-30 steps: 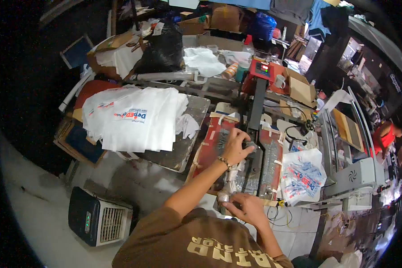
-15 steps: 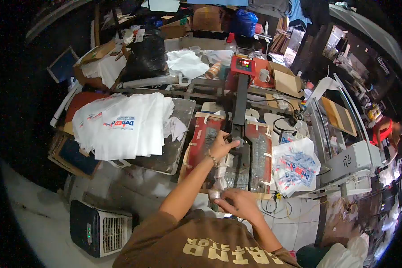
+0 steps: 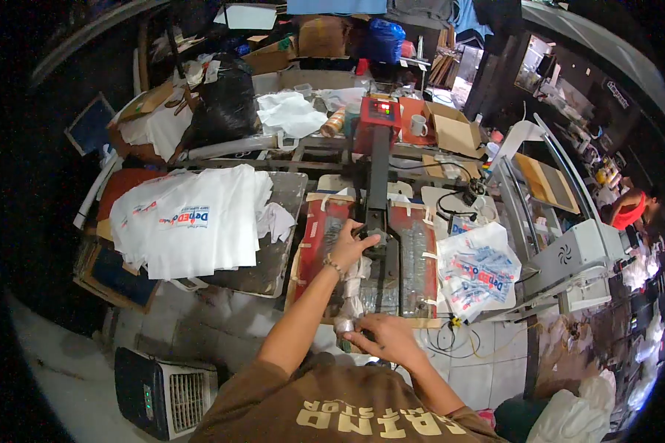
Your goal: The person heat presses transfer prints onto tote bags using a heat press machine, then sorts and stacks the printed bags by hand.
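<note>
A heat press [image 3: 379,170] with a red control box stands before me, its long dark arm reaching toward my body. Below that arm lies a dark red platen [image 3: 417,269] with taped edges and grey tape strips. My left hand [image 3: 347,251] rests at the fork of the arm, thumb stretched toward a small grey knob [image 3: 377,241] and fingers apart; some fingertips are hidden. A lever wrapped in pale tape [image 3: 353,292] runs down toward me. Around its near end, my right hand [image 3: 386,337] is closed, thumb and curled fingers against the wrapping.
Printed white bags [image 3: 192,221] lie stacked on a board at left. More printed pieces [image 3: 480,267] are at right, beside a grey machine [image 3: 573,255]. A mug [image 3: 419,125] and an open carton [image 3: 451,133] sit behind. Another person [image 3: 632,207] is at far right.
The whole view has shifted slightly, so the scene sits further left. Both hands keep the same places on the press.
</note>
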Available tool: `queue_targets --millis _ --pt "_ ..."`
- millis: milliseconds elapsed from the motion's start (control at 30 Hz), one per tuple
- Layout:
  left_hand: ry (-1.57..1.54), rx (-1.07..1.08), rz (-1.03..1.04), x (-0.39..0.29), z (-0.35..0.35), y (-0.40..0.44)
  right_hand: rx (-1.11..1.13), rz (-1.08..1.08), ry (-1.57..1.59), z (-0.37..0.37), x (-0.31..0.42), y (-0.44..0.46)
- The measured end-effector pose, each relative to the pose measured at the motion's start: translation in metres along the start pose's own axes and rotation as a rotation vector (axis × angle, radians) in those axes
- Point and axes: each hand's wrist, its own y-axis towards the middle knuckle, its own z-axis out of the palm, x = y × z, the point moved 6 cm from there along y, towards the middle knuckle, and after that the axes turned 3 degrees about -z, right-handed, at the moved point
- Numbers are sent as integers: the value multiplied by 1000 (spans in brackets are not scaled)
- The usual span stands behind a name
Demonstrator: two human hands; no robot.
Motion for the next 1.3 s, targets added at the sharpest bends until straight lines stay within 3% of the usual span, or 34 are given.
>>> queue_targets --millis 167,367,1300 --pt "245 -36 91 -2 -5 4 -8 14 10 -3 2 0" --pt "100 -3 -49 -12 0 -8 -15 10 39 -4 1 0" --pt "177 -43 5 -15 -2 -8 7 -8 61 2 -2 -1"
